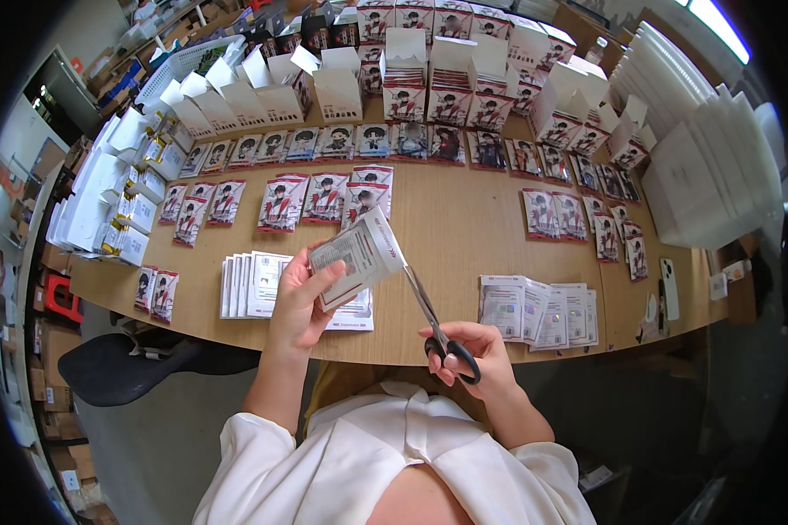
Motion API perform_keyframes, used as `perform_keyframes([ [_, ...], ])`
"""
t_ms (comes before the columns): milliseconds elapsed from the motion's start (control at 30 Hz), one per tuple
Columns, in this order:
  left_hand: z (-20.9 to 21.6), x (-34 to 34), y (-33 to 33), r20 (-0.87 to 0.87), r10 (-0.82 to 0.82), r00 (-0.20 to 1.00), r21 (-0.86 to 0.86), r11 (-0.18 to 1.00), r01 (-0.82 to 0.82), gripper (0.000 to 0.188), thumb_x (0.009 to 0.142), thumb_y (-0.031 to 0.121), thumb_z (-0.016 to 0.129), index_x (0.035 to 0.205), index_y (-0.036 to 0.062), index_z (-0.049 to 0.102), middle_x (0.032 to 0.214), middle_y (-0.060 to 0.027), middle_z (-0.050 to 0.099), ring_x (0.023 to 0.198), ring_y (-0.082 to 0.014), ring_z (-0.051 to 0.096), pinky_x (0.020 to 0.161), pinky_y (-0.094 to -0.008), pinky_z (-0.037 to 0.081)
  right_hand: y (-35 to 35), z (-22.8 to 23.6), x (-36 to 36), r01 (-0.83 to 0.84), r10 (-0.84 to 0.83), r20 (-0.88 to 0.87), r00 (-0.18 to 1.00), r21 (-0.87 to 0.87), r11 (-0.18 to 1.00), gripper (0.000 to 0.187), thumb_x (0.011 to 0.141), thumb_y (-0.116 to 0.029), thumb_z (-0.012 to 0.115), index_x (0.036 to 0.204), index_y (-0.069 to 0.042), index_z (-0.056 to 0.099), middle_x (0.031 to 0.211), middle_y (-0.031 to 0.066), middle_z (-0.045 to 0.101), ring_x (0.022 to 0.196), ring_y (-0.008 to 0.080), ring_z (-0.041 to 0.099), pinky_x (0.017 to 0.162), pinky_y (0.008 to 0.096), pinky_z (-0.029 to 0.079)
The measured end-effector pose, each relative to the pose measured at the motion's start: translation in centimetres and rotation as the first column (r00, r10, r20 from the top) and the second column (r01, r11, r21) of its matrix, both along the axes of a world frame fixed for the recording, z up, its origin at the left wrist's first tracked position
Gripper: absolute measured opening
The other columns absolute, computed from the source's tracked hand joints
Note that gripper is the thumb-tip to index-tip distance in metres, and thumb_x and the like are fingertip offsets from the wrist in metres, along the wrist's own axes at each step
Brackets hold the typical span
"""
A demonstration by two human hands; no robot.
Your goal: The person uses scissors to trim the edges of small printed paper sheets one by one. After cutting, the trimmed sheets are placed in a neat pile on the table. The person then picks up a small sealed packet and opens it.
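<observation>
The left hand (pixel 299 297) grips a flat, thin packet (pixel 359 255), thumb pressed across its printed face and fingers behind, so the packet is tilted up above the surface (pixel 429 223) and extends to the right beyond the fingertips. The right hand (pixel 486 357) is closed around a pair of scissors (pixel 430 315), with fingers through the rounded black handles; the slim, shiny metal blades point up and away to the packet's right-hand edge. Whether they bite into it cannot be told. The packet is rectangular and smooth, pale with a dark red border line and small grey print. Just below and beside the left hand lies an overlapping row of pale packets (pixel 256 284); a second, fanned row (pixel 538 312) lies to the right of the scissors. The surface is smooth, light-brown wood grain with a curved near edge. Farther back are glossy red-and-white illustrated packets (pixel 327 198), a line of cartoon-figure packets (pixel 337 142) and open-flapped cardboard boxes (pixel 404 96). Ribbed, translucent white plastic trays (pixel 714 166) are stacked at the far right.
</observation>
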State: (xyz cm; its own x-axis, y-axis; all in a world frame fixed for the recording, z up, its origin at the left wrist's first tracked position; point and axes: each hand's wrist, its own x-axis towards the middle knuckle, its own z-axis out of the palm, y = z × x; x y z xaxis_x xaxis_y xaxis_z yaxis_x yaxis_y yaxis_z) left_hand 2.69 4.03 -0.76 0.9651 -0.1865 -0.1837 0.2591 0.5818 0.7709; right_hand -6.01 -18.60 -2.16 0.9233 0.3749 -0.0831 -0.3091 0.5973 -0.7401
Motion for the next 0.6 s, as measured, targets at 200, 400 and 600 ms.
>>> perform_keyframes([
  [200,-0.07,0.10,-0.11,-0.003,-0.010,1.000,0.002,1.000,0.010,0.035,0.078,0.005,0.062,0.107,-0.0021,0.044,0.097,-0.0126,0.058,0.082,-0.0164,0.062,0.070,-0.0304,0.055,-0.17,-0.07,-0.08,0.007,-0.007,0.006,1.000,-0.028,1.000,0.034,0.076,-0.003,0.066,0.109,0.005,0.057,0.071,0.0063,0.057,0.054,0.0100,0.051,0.049,0.0215,0.041],
  [400,-0.34,0.22,0.16,-0.009,-0.023,1.000,-0.005,1.000,0.023,0.035,0.078,0.004,0.061,0.108,-0.0019,0.043,0.097,-0.0124,0.058,0.084,-0.0166,0.061,0.073,-0.0308,0.054,-0.22,-0.33,-0.16,0.008,-0.008,0.015,1.000,-0.020,1.000,0.034,0.076,-0.002,0.066,0.108,0.005,0.057,0.072,0.0066,0.057,0.054,0.0102,0.052,0.048,0.0213,0.041],
  [600,-0.34,0.22,0.02,0.085,0.025,0.996,0.008,1.000,-0.026,0.042,0.074,-0.003,0.064,0.108,0.0009,0.040,0.100,-0.0116,0.056,0.091,-0.0170,0.059,0.077,-0.0315,0.053,-0.02,-0.40,-0.11,0.014,-0.012,0.020,1.000,-0.079,0.997,0.034,0.076,0.000,0.066,0.109,0.005,0.058,0.072,0.0060,0.058,0.055,0.0091,0.052,0.048,0.0202,0.040],
])
